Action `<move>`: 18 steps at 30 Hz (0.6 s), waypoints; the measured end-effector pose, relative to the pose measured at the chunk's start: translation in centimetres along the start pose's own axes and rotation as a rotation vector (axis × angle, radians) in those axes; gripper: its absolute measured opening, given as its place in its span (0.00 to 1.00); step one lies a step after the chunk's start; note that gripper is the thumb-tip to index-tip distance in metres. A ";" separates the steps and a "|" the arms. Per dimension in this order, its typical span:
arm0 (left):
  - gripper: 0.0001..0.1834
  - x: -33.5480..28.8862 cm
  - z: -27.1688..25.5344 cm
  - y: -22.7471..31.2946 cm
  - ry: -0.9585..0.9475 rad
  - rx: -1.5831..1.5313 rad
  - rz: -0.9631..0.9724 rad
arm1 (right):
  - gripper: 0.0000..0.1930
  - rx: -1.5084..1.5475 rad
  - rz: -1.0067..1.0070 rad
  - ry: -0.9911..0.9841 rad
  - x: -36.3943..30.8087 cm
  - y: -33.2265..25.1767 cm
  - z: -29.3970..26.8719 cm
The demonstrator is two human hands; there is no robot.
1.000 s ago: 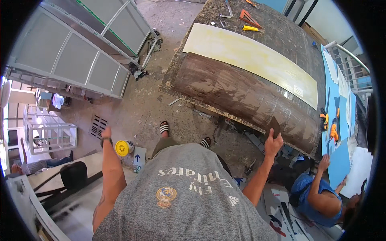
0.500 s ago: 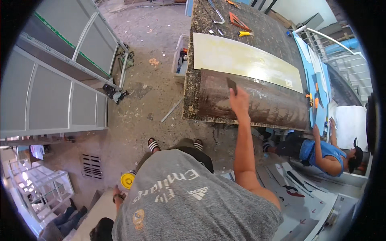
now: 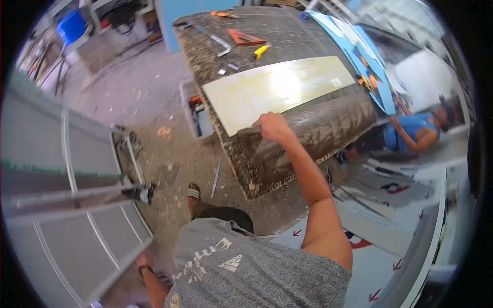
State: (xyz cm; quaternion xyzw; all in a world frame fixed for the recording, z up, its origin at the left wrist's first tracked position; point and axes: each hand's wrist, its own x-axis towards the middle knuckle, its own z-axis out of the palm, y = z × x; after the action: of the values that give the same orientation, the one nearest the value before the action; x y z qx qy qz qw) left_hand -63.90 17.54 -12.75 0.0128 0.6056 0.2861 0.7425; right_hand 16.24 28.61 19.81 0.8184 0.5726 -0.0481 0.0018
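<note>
My right hand (image 3: 275, 127) is closed around a dark flat spreader (image 3: 248, 131), at the left end of a brown sheet (image 3: 308, 138) on the table. Wet-looking streaks cover the sheet. Along its far side lies a long cream-yellow panel (image 3: 267, 90), with the spreader close to its near left corner. My left hand (image 3: 144, 258) hangs low at my left side, a dark band on its wrist. Its fingers are smeared by motion near the lower edge of a grey framed panel (image 3: 92, 246), so whether it holds anything cannot be made out.
On the worn table (image 3: 205, 66) lie a hacksaw-like tool (image 3: 218, 45), an orange set square (image 3: 245, 38) and a yellow cutter (image 3: 261, 51). A white bin (image 3: 191, 110) stands left of it. A person in blue (image 3: 413, 136) is at the right; printed sheets (image 3: 370, 220) lie near my right.
The view has turned, so the table appears slanted. My right hand has brought the spreader toward the sheet's left end. The yellow round lid near my left hand is out of sight.
</note>
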 end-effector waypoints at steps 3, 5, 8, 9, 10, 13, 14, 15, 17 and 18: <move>0.21 4.1 3.4 6.3 0.174 0.267 -0.047 | 0.12 -0.045 0.124 -0.098 -0.5 0.3 -1.0; 0.21 6.9 5.3 10.8 0.318 0.418 -0.056 | 0.13 0.093 0.291 -0.027 -0.9 1.7 -1.4; 0.22 11.2 10.8 17.3 0.497 0.643 -0.063 | 0.13 0.518 0.464 0.136 -3.2 4.0 -1.0; 0.20 12.7 12.3 19.8 0.410 0.679 -0.083 | 0.13 0.806 0.583 0.240 -4.4 3.9 -0.4; 0.18 14.5 13.6 22.3 0.326 0.711 -0.102 | 0.12 1.098 0.690 0.352 -5.6 3.1 0.2; 0.17 20.5 19.1 28.0 0.215 0.783 -0.104 | 0.11 1.522 0.984 0.544 -8.5 -0.8 1.2; 0.17 22.2 21.0 31.1 0.203 0.833 -0.100 | 0.11 1.529 1.025 0.581 -9.4 -2.6 2.1; 0.20 24.4 23.6 33.3 0.213 0.928 -0.077 | 0.13 1.582 1.091 0.599 -9.9 -4.1 3.1; 0.26 28.7 29.6 36.0 0.221 1.113 -0.030 | 0.16 1.681 1.218 0.641 -10.6 -7.1 4.9; 0.29 30.5 32.3 37.5 0.217 1.211 -0.008 | 0.17 1.725 1.286 0.672 -11.3 -9.0 5.6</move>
State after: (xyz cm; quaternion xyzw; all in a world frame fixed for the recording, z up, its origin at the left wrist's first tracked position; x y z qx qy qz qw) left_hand -46.83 72.88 -17.62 0.4008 0.7327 -0.1119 0.5385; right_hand 3.50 20.76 15.61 0.6605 -0.2088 -0.1951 -0.6944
